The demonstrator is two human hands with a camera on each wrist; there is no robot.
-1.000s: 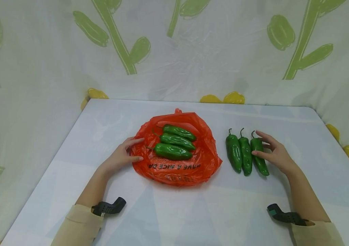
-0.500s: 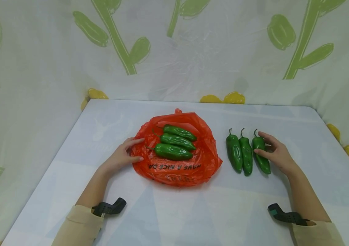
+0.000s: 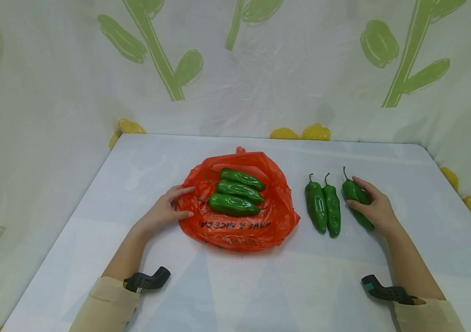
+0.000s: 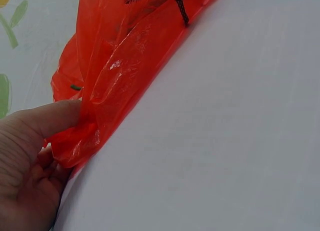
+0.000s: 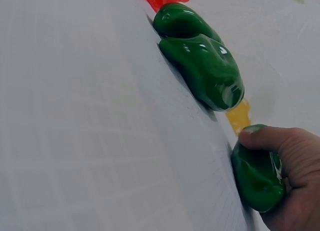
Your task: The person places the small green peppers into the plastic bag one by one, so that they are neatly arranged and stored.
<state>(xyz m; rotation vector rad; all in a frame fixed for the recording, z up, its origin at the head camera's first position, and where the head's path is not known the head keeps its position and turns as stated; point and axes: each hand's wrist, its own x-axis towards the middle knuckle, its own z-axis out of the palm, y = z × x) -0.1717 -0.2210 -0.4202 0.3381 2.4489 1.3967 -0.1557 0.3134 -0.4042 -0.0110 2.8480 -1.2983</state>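
Observation:
A red plastic bag (image 3: 235, 240) lies spread with its mouth open on the white table. Three green peppers (image 3: 239, 191) lie side by side within its opening. At the bag's left edge, my left hand (image 3: 165, 210) pinches the film between thumb and fingers, which the left wrist view shows as a bunched red fold (image 4: 82, 136). To the right of the bag, two more green peppers (image 3: 321, 207) lie together on the table. Just beyond them my right hand (image 3: 376, 207) grips another green pepper (image 5: 257, 176) around its middle, its stem pointing away from me.
The white table (image 3: 235, 295) has a back edge along a pale curtain-like backdrop (image 3: 285, 92) printed with green plants. Black wrist cameras (image 3: 148, 279) are strapped to both forearms. Table surface shows between the bag and the loose peppers.
My right hand has closed around the rightmost pepper and shifted it slightly right, widening the gap to the other two. The left hand and the bag have stayed still.

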